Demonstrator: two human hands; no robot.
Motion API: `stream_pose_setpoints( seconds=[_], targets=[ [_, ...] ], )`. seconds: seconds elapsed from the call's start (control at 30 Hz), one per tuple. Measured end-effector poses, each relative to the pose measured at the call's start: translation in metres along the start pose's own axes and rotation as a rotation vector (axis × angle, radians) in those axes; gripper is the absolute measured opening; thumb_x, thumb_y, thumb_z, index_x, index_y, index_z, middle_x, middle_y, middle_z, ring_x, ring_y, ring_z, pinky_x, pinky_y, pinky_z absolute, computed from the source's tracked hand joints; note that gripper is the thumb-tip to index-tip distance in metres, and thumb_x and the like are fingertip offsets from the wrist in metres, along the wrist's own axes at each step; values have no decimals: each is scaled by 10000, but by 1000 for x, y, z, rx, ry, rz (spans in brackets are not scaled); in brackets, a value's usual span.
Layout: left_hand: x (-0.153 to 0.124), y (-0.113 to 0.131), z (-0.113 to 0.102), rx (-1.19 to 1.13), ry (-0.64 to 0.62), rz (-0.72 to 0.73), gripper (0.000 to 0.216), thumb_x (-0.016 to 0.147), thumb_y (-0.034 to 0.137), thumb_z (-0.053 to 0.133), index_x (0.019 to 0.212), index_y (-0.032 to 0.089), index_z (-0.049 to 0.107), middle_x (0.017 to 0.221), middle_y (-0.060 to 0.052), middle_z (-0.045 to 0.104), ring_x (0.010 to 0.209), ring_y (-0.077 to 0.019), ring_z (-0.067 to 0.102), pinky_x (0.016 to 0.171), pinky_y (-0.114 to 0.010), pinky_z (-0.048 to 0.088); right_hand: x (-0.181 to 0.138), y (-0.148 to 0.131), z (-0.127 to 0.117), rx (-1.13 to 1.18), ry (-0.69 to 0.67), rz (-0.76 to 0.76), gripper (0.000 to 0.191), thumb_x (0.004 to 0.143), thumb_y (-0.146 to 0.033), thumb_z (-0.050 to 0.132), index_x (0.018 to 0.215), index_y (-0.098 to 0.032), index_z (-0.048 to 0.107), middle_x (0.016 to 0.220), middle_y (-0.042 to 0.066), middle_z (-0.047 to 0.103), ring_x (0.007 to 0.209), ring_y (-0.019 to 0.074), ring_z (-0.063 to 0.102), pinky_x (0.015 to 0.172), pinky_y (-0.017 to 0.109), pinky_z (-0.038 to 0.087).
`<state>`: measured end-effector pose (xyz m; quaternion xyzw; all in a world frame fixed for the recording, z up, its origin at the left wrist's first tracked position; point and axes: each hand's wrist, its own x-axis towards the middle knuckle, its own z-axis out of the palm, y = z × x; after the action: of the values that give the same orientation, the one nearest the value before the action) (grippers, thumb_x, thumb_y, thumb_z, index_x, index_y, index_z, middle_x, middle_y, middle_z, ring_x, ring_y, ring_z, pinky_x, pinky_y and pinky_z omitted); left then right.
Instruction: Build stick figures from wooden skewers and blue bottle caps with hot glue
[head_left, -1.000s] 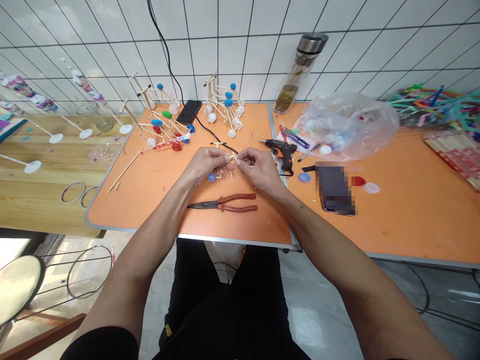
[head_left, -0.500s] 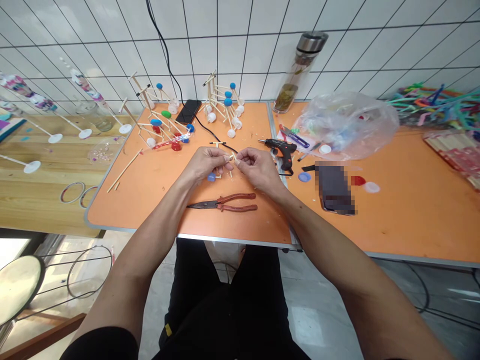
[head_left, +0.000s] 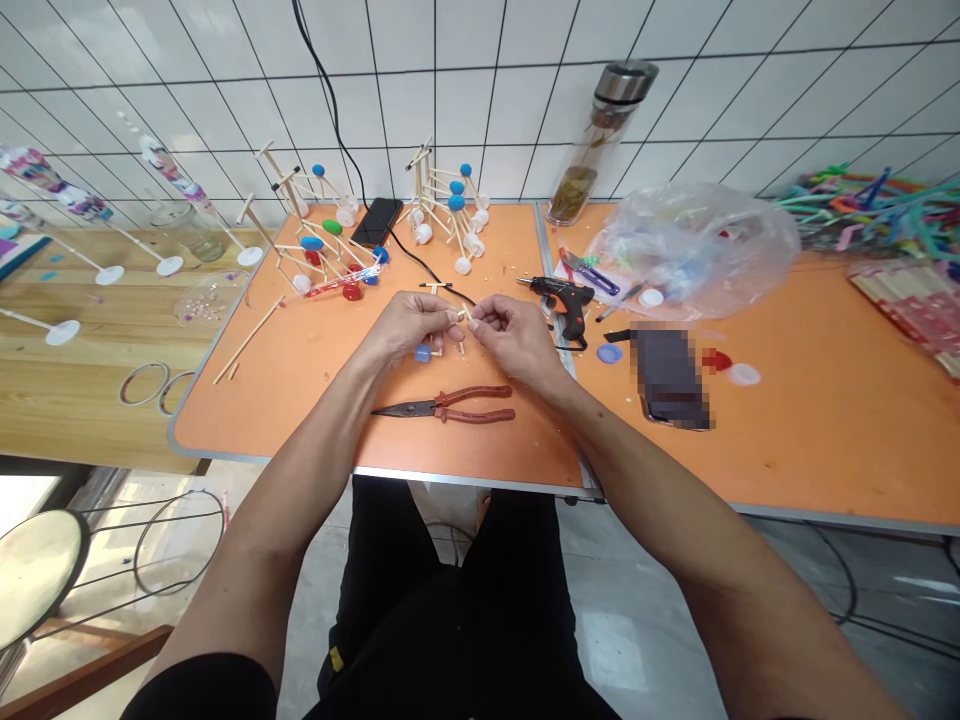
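Over the middle of the orange table (head_left: 300, 410), my left hand (head_left: 416, 326) pinches a short piece of wooden stick (head_left: 460, 316) between thumb and fingers. Close against it, my right hand (head_left: 517, 335) is closed on another short wooden stick piece (head_left: 467, 311); the two fingertips nearly meet, and whether the pieces touch cannot be made out. Below my hands lie long-nose pliers (head_left: 450, 405) with red handles. A small blue block-like piece (head_left: 423, 353) sits under my left hand, partly covered. Just beyond is a little stick piece with a dark crossbar (head_left: 435, 287).
Stick models with coloured bottle caps (head_left: 330, 245) stand at the back left, near a phone (head_left: 377, 222). To the right are a glue gun (head_left: 562, 302), a utility knife (head_left: 596, 277), a pixelated dark phone-like object (head_left: 670, 375), a plastic bag (head_left: 697, 250) and a glass bottle (head_left: 596, 150).
Both hands stay almost in place, fingertips still together with the small stick pieces. Nothing on the table has visibly moved.
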<state>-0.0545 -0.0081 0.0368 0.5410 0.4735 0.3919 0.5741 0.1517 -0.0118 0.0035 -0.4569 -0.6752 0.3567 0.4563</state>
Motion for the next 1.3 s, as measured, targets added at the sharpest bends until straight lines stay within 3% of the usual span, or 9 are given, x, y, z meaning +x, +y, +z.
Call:
stream_pose_setpoints(
  seconds=[0.43, 0.73, 1.3],
  targets=[
    [1, -3, -2, -24, -11, 22, 435, 624, 453, 1061, 764, 116, 824, 714, -65, 806, 467, -93, 575, 392, -224, 444, 1, 6, 1, -12, -7, -26, 137, 870, -351, 739, 860, -215, 739, 765, 10, 726, 668, 166, 590, 660, 325, 427],
    [1, -1, -1, -14, -8, 5, 387, 700, 420, 1046, 766, 118, 814, 712, -56, 803, 462, -85, 570, 399, -220, 436, 1, 4, 1, -20, 2, -24, 154, 859, -371, 738, 850, -217, 739, 751, 13, 728, 660, 164, 566, 657, 323, 447],
    [0, -1, 0, -1, -9, 13, 366, 686, 411, 1022, 771, 113, 826, 696, -60, 795, 465, -83, 568, 415, -214, 450, 0, 4, 1, -12, -5, -30, 122, 880, -335, 735, 854, -216, 736, 758, 12, 723, 655, 165, 582, 654, 322, 444]
  ],
)
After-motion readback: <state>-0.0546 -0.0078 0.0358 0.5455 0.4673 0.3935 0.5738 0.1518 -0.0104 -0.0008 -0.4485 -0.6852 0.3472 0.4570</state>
